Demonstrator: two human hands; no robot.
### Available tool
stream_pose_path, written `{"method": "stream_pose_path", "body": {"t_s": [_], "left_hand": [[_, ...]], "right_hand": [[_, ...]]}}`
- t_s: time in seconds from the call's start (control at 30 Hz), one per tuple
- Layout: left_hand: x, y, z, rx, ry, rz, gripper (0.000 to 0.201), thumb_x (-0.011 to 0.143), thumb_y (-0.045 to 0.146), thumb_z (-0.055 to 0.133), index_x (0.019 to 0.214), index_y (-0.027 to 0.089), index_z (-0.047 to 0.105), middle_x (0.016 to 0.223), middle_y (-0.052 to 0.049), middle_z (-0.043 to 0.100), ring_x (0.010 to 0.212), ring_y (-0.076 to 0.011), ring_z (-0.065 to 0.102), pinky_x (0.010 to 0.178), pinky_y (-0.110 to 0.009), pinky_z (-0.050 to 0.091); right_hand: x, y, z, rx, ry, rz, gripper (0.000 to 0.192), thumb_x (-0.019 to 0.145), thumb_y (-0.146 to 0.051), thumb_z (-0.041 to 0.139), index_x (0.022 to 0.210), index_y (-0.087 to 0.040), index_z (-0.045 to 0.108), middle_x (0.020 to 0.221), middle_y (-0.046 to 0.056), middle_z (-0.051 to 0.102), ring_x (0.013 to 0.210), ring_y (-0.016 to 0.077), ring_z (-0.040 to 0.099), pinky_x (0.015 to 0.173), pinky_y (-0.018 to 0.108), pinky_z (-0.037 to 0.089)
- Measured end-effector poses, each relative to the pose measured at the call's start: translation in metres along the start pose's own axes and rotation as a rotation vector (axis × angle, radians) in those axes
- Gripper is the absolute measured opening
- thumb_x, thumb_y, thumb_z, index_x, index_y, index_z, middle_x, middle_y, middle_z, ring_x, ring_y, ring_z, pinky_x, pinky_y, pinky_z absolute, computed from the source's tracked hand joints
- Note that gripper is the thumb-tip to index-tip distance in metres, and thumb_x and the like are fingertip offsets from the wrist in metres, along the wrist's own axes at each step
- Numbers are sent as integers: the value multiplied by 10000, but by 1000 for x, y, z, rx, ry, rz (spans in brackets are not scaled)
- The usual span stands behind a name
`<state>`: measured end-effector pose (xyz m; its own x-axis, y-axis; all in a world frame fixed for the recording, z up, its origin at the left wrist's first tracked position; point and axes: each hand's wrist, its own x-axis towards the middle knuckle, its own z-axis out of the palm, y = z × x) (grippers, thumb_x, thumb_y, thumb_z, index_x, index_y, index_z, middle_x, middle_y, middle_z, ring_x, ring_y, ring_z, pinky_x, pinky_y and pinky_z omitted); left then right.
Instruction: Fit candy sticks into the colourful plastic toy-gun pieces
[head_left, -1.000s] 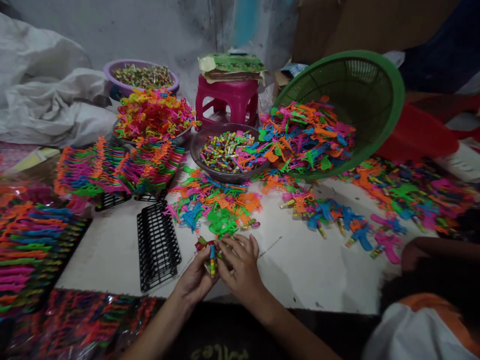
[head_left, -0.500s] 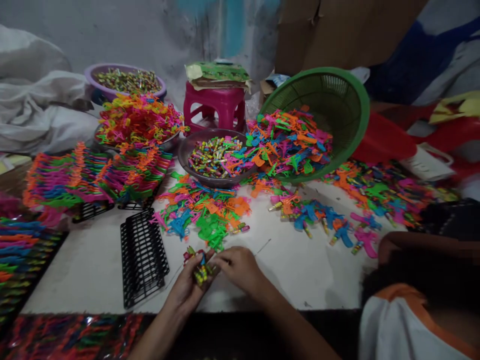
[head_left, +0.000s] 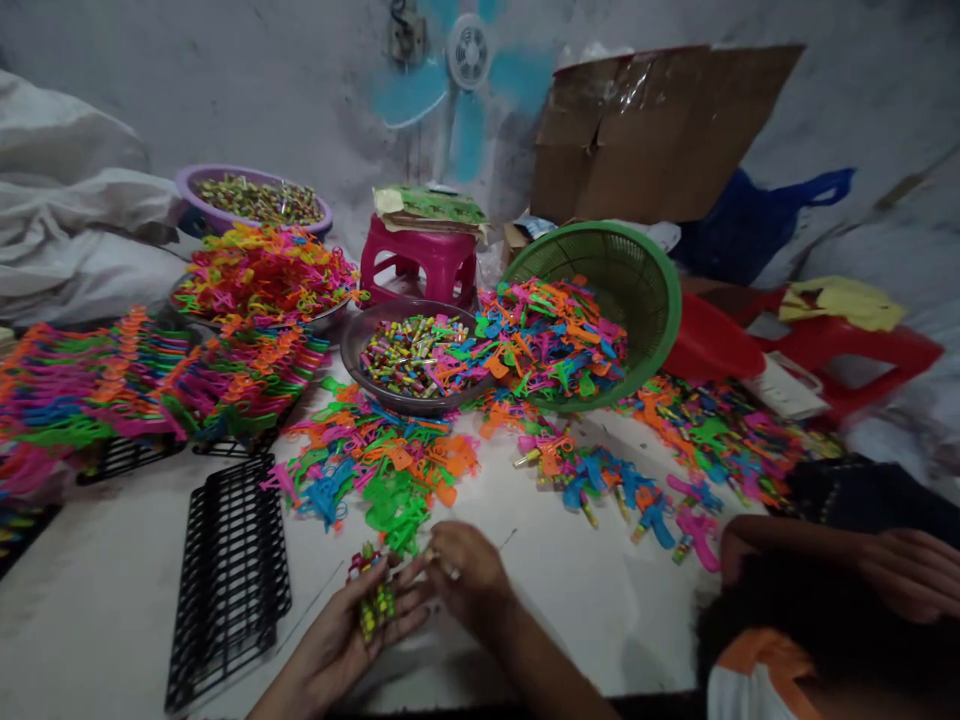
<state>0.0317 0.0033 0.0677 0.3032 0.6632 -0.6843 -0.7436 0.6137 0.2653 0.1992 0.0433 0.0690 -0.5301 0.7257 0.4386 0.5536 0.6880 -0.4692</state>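
Observation:
My left hand (head_left: 351,632) is palm up, its thumb and fingers curled round several small candy tubes (head_left: 376,606) in yellow, green and red wrappers. Close beside its fingertips, my right hand (head_left: 474,580) pinches a small pale piece (head_left: 452,572), too blurred to name. Just beyond both hands lie green plastic toy guns (head_left: 397,505) at the front of a loose multicoloured pile. To the left of my left hand, stacked black grid racks (head_left: 225,570) rest on the white table (head_left: 592,610).
Behind the pile stand a bowl of candy tubes (head_left: 351,365) and a tipped green basket (head_left: 664,340) spilling toy guns. Filled racks (head_left: 135,390) are at the left. A pink stool (head_left: 442,262) stands farther back. Another person's arm (head_left: 810,540) rests at the right edge.
The view has tilted upward, bringing the fan and cardboard box further into sight. A blue piece among the tubes in my left hand no longer shows. My right hand has drawn slightly away.

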Motion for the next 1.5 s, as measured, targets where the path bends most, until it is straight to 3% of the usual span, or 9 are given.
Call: {"method": "stream_pose_path", "body": {"t_s": [0.23, 0.37, 0.47, 0.57, 0.77, 0.97, 1.1, 1.33, 1.5], "left_hand": [[-1, 7, -6, 85, -12, 76, 246, 661, 75, 646, 902, 93, 599, 769, -78, 682, 720, -219, 654, 656, -313, 535], [-6, 8, -1, 143, 22, 103, 354, 596, -18, 657, 936, 67, 602, 769, -83, 683, 620, -159, 640, 599, -235, 528], [-9, 9, 2, 142, 43, 78, 415, 595, -38, 637, 994, 61, 580, 797, -92, 681, 596, -143, 635, 566, -211, 524], [-11, 11, 0, 96, 49, 14, 470, 604, -44, 612, 1059, 37, 533, 841, -117, 678, 595, -145, 638, 560, -213, 529], [-3, 12, -15, 45, 151, 23, 529, 602, 15, 671, 1097, 73, 494, 844, -103, 682, 669, -186, 652, 607, -273, 543], [2, 12, -18, 190, 111, 104, 428, 541, 21, 715, 942, 117, 602, 897, -81, 677, 711, -190, 654, 651, -252, 531], [1, 12, -12, 135, 128, 95, 308, 580, 19, 679, 862, 109, 594, 860, -93, 677, 811, -241, 644, 766, -375, 516], [-10, 13, -6, 312, 223, 87, 337, 619, 140, 692, 926, 120, 556, 884, -91, 653, 649, -199, 644, 446, -266, 523], [-14, 10, 5, 409, 70, 135, 314, 639, 209, 681, 919, 139, 560, 817, -70, 641, 556, -158, 610, 378, -225, 473]], "right_hand": [[4, -54, -22, 374, -384, 83, 585, 758, -480, 511, 1279, -246, 383, 1360, 78, 350, 1256, 275, 273, 1024, 516, 117], [24, 11, -19, 488, 35, 463, 375, 870, -374, 321, 1063, -208, 596, 1077, 77, 620, 1005, 190, 555, 913, 378, 382], [44, 73, -7, 160, 318, 657, 416, 810, -371, 425, 1130, -136, 550, 1150, 135, 565, 1088, 229, 491, 929, 399, 366], [53, 101, 14, -121, 181, 604, 479, 782, -362, 477, 1175, -90, 509, 1254, 181, 464, 1188, 266, 385, 985, 442, 283], [34, 77, 48, -181, 26, 408, 431, 839, -353, 412, 1216, -152, 465, 1300, 138, 426, 1223, 220, 344, 1003, 434, 249], [43, 121, 2, -364, 271, 603, 443, 816, -257, 425, 1226, -91, 438, 1301, 176, 406, 1222, 249, 319, 998, 472, 202], [61, 148, -26, -342, 198, 649, 370, 748, -166, 487, 1105, -92, 547, 1176, 172, 525, 1112, 254, 434, 970, 442, 250], [39, 97, -37, 47, 251, 719, 298, 808, -283, 395, 998, -135, 570, 707, 45, 614, 624, 148, 562, 594, 268, 452], [17, 31, -26, 776, 102, 886, 226, 711, -370, 541, 767, -152, 557, 431, -87, 387, 327, 53, 337, 343, 171, 258]]}}
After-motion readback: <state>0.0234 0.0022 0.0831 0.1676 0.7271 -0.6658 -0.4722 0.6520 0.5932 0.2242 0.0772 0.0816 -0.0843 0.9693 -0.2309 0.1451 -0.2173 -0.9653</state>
